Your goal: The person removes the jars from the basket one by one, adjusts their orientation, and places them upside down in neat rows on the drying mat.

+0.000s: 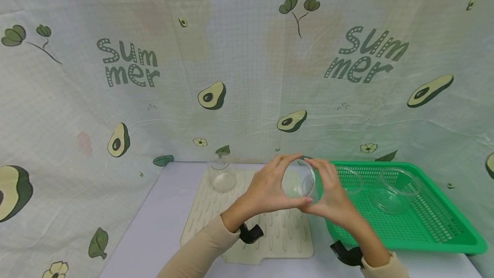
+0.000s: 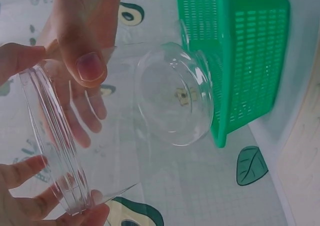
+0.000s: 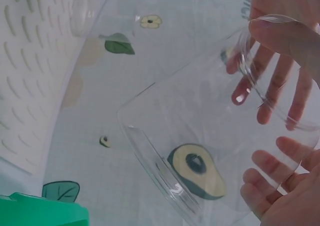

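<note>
Both hands hold a clear round container [image 1: 299, 180] in the air above the drying mat's right part, its round rim between them. My left hand [image 1: 266, 185] grips it from the left, thumb low and fingers at the top. On the right, my right hand [image 1: 332, 194] curves round the other side. In the left wrist view the container's rounded base [image 2: 172, 93] points away from the hands. The right wrist view shows its see-through wall [image 3: 200, 106] tapering from the rim to the base. Whether it is glass or plastic I cannot tell.
A pale ridged drying mat [image 1: 270, 239] lies on the white table [image 1: 150, 231], with another clear vessel [image 1: 223, 179] at its back left. To the right, a green perforated basket [image 1: 409, 243] holds clear bowls [image 1: 391, 203]. A printed curtain [image 1: 247, 63] hangs behind.
</note>
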Available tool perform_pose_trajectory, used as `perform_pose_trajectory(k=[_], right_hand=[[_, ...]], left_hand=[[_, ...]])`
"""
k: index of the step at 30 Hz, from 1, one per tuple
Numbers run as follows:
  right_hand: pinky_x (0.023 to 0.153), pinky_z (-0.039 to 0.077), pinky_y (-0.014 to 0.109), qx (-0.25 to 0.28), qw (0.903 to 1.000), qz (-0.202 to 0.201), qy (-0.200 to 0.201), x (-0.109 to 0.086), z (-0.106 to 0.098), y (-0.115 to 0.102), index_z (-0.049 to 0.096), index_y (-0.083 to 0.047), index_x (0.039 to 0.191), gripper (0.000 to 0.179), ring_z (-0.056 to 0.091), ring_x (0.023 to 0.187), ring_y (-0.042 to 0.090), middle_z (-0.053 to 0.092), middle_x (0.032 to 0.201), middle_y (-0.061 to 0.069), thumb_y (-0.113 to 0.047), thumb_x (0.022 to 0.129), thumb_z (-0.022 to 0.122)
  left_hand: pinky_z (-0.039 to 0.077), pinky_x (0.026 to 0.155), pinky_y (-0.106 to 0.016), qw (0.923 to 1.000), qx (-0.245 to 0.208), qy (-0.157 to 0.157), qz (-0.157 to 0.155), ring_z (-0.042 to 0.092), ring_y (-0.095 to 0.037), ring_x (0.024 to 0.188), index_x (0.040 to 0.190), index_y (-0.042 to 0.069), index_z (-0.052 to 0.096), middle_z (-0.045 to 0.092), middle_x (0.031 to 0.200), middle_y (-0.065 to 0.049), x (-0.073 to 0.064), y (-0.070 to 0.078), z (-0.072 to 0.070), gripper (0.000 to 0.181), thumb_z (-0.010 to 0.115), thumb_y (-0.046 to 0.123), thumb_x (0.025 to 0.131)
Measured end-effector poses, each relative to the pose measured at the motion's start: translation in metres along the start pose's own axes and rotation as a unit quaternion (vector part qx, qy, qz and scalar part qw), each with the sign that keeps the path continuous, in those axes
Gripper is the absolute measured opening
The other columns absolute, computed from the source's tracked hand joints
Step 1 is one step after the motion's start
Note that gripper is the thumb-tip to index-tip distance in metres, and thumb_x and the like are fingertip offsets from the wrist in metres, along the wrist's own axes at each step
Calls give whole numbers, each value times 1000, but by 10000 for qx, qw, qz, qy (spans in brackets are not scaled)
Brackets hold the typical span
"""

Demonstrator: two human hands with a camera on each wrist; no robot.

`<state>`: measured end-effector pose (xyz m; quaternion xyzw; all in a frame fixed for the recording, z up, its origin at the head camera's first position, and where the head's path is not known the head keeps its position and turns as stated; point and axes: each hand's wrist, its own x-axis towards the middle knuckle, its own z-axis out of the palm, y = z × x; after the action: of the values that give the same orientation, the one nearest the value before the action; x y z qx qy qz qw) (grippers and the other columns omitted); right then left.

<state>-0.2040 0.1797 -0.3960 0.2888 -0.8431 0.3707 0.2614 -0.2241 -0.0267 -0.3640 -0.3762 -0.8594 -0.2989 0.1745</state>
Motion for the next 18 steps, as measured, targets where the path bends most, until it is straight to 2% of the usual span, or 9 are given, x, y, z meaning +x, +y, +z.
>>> perform_pose_trajectory(k=[8, 13, 18], right_hand=[[87, 46, 62, -48, 9998, 32, -181, -1, 5, -1, 41, -2, 147, 102, 38, 126, 34, 44, 140, 15, -14, 60, 95], [91, 45, 66, 217, 9992, 187, -277, -1, 7, 2, 36, -5, 152, 108, 39, 132, 37, 38, 148, 14, -15, 63, 96], [96, 38, 69, 587, 9976, 364, -105, 0, 6, 8, 35, -10, 154, 111, 38, 135, 36, 39, 151, 12, -14, 61, 97]], left_hand=[[54, 75, -28, 9998, 163, 80, 2, 60, -17, 110, 145, 16, 47, 53, 134, -1, 0, -2, 0, 90, 81, 58, 72], [54, 77, -29, 9998, 162, 123, -77, 61, -20, 109, 143, 14, 48, 54, 133, -3, 1, -6, 0, 90, 82, 56, 71], [54, 76, -29, 9995, 80, 211, -222, 60, -20, 108, 143, 16, 48, 55, 131, -4, 1, -10, -3, 89, 84, 54, 71]])
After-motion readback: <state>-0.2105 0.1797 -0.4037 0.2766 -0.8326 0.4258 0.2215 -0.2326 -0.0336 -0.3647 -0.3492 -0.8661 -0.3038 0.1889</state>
